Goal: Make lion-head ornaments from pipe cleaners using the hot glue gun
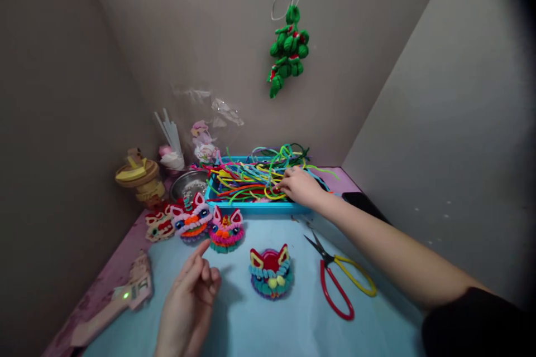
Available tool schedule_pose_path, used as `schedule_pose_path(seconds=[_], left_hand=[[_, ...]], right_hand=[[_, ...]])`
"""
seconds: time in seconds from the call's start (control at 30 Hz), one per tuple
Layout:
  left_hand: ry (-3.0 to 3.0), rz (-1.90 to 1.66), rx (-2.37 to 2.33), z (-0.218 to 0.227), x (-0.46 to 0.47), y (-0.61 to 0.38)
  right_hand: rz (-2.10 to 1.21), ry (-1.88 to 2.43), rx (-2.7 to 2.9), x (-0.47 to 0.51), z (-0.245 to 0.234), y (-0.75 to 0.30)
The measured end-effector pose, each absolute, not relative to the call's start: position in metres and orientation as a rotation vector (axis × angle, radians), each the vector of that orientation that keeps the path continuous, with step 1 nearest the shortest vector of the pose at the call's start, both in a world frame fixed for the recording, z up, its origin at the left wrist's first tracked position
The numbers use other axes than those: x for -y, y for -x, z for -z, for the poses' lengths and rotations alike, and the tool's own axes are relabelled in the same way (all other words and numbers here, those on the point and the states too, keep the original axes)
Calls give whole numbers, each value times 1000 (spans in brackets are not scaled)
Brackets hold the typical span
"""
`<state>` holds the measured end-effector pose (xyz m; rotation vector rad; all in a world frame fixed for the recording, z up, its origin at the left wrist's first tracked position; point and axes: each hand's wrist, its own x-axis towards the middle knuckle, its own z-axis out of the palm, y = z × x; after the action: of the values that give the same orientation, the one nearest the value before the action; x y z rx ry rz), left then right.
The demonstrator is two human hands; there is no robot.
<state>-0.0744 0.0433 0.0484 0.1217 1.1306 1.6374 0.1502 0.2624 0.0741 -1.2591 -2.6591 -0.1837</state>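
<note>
My right hand (pixel 300 185) reaches into a blue tray (pixel 259 208) heaped with colourful pipe cleaners (pixel 243 178). Its fingers are drawn together among the stems; which piece lies between them is hidden. Held low over the table, my left hand (pixel 190 295) has its index finger stretched out and the others loosely curled, with nothing in it. To its right sits a pipe-cleaner lion head (pixel 271 276) in blue and teal, with red, yellow-edged ears and pale yellow pompoms. Scissors (pixel 329 259) with one red and one yellow handle lie spread apart beside it.
Several finished lion heads (pixel 192 220) stand at the left, near a metal bowl (pixel 180 184). A glue gun (pixel 125 295) with a green light lies at the left edge. A dark phone-like object (pixel 362 204) rests right of the tray. Green pipe-cleaner work (pixel 291 47) hangs above.
</note>
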Motion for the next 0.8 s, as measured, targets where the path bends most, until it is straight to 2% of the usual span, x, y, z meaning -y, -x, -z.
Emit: schedule_pose_path(seconds=[0.13,0.27,0.43,0.67,0.8], left_hand=[[-37,-1611,-1184,-50,-46,76],[-18,-1530,-1185,-49,-49,74],[-31,-1524,-1177,-51,-47,69],[-30,-1557,-1112,-49,-47,71],[-50,-1583,-1100,-50,-47,70]], right_hand=[[298,1347,2732,-269,-68,-150],[242,1294,2626,-266,-70,-158],[53,1204,2334,-264,-92,-179],[-303,1309,1745,-261,-131,-220],[-164,1207,1443,-249,-153,-231]])
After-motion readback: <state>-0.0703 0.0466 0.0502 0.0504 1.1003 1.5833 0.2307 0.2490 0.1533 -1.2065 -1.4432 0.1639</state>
